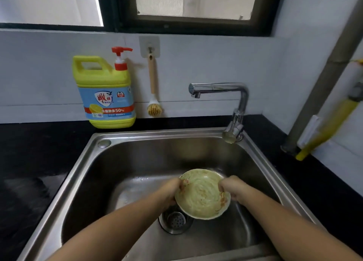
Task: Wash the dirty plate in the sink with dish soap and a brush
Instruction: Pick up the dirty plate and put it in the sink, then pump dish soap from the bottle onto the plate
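A pale green plate (pixel 202 195) smeared with orange-brown food sits tilted inside the steel sink (pixel 125 162), above the drain strainer (pixel 175 220). My left hand (pixel 171 190) grips its left rim and my right hand (pixel 230 188) grips its right rim. A yellow dish soap bottle (pixel 106 95) with a red pump stands on the counter behind the sink's left corner. A brush (pixel 153 87) with a wooden handle and yellow bristles hangs from a wall hook beside the bottle.
A chrome faucet (pixel 233 107) rises at the sink's back right, its spout pointing left; no water runs. Black countertop (pixel 33 162) surrounds the sink. A grey pipe (pixel 322 87) and yellow hose run down the right wall. A window is above.
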The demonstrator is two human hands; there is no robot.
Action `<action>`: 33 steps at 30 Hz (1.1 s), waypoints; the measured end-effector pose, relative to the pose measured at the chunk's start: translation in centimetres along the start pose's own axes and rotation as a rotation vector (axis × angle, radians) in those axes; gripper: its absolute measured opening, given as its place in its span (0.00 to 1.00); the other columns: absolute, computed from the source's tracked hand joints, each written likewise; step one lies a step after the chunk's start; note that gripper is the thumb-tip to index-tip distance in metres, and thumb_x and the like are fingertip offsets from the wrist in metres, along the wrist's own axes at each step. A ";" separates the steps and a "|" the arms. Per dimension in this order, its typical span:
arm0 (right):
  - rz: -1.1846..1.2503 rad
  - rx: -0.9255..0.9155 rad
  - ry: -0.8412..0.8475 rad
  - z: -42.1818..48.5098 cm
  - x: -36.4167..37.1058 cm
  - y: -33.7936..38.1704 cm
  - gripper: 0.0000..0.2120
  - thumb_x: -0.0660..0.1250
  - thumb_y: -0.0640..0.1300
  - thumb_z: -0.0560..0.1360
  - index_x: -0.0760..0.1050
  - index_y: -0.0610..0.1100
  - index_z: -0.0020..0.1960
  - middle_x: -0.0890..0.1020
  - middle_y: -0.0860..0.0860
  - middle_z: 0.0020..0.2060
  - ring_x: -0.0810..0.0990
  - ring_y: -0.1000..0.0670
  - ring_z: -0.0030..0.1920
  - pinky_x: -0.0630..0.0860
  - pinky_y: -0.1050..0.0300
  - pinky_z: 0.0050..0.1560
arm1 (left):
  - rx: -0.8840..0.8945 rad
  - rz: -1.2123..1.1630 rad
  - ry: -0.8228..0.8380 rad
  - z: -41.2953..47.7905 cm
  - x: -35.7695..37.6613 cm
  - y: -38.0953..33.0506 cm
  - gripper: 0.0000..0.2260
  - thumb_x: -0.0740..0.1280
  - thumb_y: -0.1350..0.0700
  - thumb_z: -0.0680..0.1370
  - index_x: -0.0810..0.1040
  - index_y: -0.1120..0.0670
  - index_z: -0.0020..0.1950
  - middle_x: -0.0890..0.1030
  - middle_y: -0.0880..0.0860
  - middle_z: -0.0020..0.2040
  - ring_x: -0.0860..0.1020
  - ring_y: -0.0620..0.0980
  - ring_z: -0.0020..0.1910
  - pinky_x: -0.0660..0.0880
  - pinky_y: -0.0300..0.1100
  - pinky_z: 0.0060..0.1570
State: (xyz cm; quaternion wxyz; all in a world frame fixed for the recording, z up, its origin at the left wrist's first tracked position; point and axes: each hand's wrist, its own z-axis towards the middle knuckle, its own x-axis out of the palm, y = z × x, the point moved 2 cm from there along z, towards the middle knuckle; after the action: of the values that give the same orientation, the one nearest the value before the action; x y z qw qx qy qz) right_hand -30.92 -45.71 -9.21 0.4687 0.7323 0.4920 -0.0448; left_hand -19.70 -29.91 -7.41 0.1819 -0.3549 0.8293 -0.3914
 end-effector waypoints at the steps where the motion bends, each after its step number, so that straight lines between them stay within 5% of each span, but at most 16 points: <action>1: -0.012 0.007 -0.007 0.2 0.0 -0.1 0.22 0.64 0.34 0.72 0.67 0.34 0.65 0.75 0.42 0.48 0.77 0.44 0.50 0.77 0.54 0.48 | -0.014 -0.017 0.005 0.0 0.6 0.3 0.11 0.56 0.65 0.78 0.72 0.61 0.37 0.73 0.58 0.34 0.73 0.53 0.33 0.72 0.43 0.34; 6: -0.061 0.035 0.055 1.4 -0.1 -0.7 0.33 0.66 0.33 0.66 0.60 0.33 0.70 0.74 0.38 0.59 0.76 0.40 0.57 0.77 0.47 0.57 | -0.033 -0.023 0.019 1.6 1.3 1.4 0.10 0.57 0.65 0.78 0.72 0.60 0.38 0.75 0.59 0.37 0.75 0.57 0.36 0.76 0.51 0.46; 12: -0.045 0.041 0.127 1.7 -0.4 -1.5 0.31 0.67 0.34 0.64 0.65 0.34 0.66 0.74 0.38 0.59 0.76 0.39 0.58 0.77 0.44 0.58 | -0.053 0.090 0.060 1.6 0.5 0.8 0.04 0.60 0.63 0.75 0.73 0.59 0.41 0.74 0.55 0.36 0.72 0.51 0.34 0.71 0.39 0.35; 15: -0.168 0.020 0.126 0.3 -0.4 -0.4 0.32 0.69 0.41 0.68 0.65 0.36 0.70 0.73 0.40 0.62 0.75 0.42 0.60 0.74 0.48 0.61 | -0.046 0.149 0.103 1.2 -0.1 0.3 0.04 0.61 0.62 0.76 0.73 0.57 0.42 0.74 0.54 0.41 0.73 0.49 0.38 0.70 0.37 0.33; 19: -0.291 -0.135 0.005 -2.5 -1.2 2.3 0.33 0.64 0.42 0.75 0.54 0.40 0.76 0.66 0.42 0.71 0.71 0.45 0.65 0.69 0.58 0.59 | 0.128 0.345 -0.016 2.0 -2.6 -0.9 0.07 0.65 0.57 0.75 0.75 0.58 0.50 0.72 0.55 0.50 0.72 0.53 0.50 0.70 0.41 0.47; 21: -0.266 -0.266 -0.021 -2.8 -1.3 3.3 0.28 0.64 0.41 0.76 0.60 0.41 0.74 0.71 0.44 0.67 0.75 0.48 0.59 0.71 0.58 0.57 | 0.204 0.372 -0.063 2.2 -4.4 -2.1 0.13 0.66 0.55 0.75 0.76 0.61 0.55 0.75 0.55 0.46 0.73 0.51 0.45 0.72 0.40 0.43; 26: -0.197 -0.513 -0.082 -4.5 -0.4 6.1 0.14 0.61 0.40 0.78 0.73 0.47 0.63 0.80 0.50 0.46 0.80 0.52 0.45 0.76 0.59 0.45 | 0.369 0.315 -0.224 0.6 -9.3 -6.8 0.07 0.66 0.60 0.75 0.77 0.57 0.37 0.75 0.54 0.32 0.71 0.47 0.27 0.67 0.34 0.24; 30: -0.141 -0.706 -0.108 -6.7 1.0 9.8 0.10 0.61 0.38 0.77 0.75 0.50 0.55 0.81 0.49 0.39 0.80 0.50 0.43 0.78 0.53 0.47 | 0.524 0.350 -0.340 -1.2 -12.8 -11.3 0.05 0.65 0.56 0.78 0.78 0.57 0.46 0.78 0.54 0.41 0.75 0.48 0.40 0.72 0.39 0.39; 33: -0.119 -0.823 -0.143 -7.3 1.4 12.7 0.10 0.62 0.38 0.77 0.75 0.51 0.52 0.82 0.47 0.39 0.80 0.48 0.43 0.76 0.53 0.46 | 0.633 0.389 -0.420 -1.9 -15.0 -14.3 0.05 0.65 0.57 0.77 0.75 0.56 0.42 0.76 0.53 0.39 0.74 0.50 0.42 0.71 0.43 0.43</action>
State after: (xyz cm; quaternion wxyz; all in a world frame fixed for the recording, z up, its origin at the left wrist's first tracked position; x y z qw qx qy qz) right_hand -23.46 -40.39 2.30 0.7514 0.4495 0.4768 0.0778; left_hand -4.20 -24.28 5.22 0.5173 -0.1904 0.6648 -0.5042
